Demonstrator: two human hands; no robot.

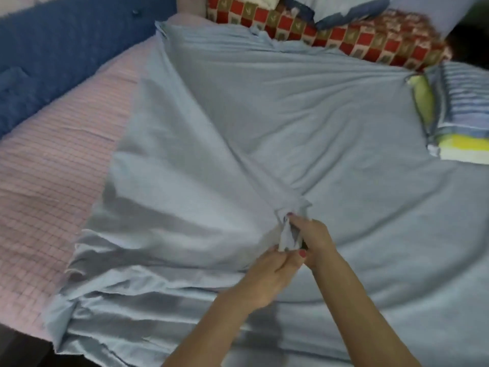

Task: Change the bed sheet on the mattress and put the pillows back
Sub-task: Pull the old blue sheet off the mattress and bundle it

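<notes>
A light blue bed sheet (pixel 264 123) lies spread and wrinkled over most of the mattress (pixel 53 165), whose pink checked cover shows bare on the left. Near the front middle, both hands grip a bunched edge of the sheet. My left hand (pixel 267 276) pinches the bunch from below. My right hand (pixel 309 237) holds it just above, fingers curled round the cloth. Folds radiate from that bunch across the sheet. A pillow (pixel 352 14) in a light blue and dark blue case lies at the back.
A red and gold checked blanket (pixel 344 38) lies along the far side. A striped blue, white and yellow folded cloth (pixel 465 123) sits at the right edge. A dark blue quilted cover (pixel 60 54) runs along the back left. Dark floor shows at the bottom left corner.
</notes>
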